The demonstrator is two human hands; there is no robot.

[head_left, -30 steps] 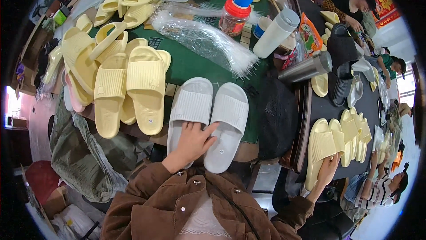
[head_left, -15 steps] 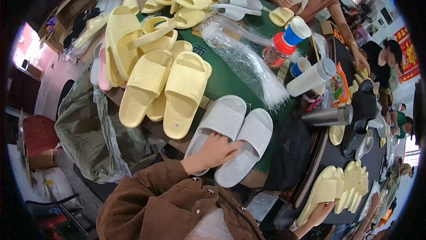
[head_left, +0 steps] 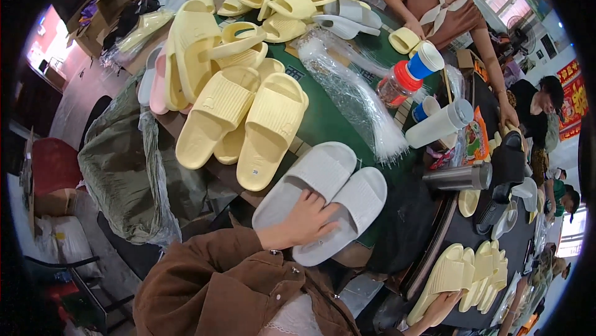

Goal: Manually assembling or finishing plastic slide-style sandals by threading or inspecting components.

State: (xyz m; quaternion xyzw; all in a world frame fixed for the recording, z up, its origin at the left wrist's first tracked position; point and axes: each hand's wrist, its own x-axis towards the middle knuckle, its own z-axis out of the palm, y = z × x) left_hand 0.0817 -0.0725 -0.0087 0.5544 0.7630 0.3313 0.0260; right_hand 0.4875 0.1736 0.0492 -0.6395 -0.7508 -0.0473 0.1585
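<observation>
A pair of white slippers point(head_left: 329, 181) lies side by side at the near edge of the green table point(head_left: 320, 122). My left hand point(head_left: 307, 219) lies on their heel ends, thumb on the left slipper and fingers on the right one. At the lower right my right hand point(head_left: 444, 306), partly hidden, holds the near end of a row of pale yellow slippers point(head_left: 472, 271) on a dark surface. A brown sleeve covers my left arm.
A yellow slipper pair point(head_left: 248, 118) and a heap of several more lie to the left and behind. A bundle of clear plastic bags point(head_left: 354, 100), a red-capped jar point(head_left: 397, 84), a white tumbler point(head_left: 441, 123) and a steel flask point(head_left: 456, 177) stand to the right. An olive sack point(head_left: 118, 162) hangs at the left. Another person point(head_left: 447, 7) sits across.
The view has swung, so the table and slippers sit lower and further right in the picture. Both hands stay on the same slippers.
</observation>
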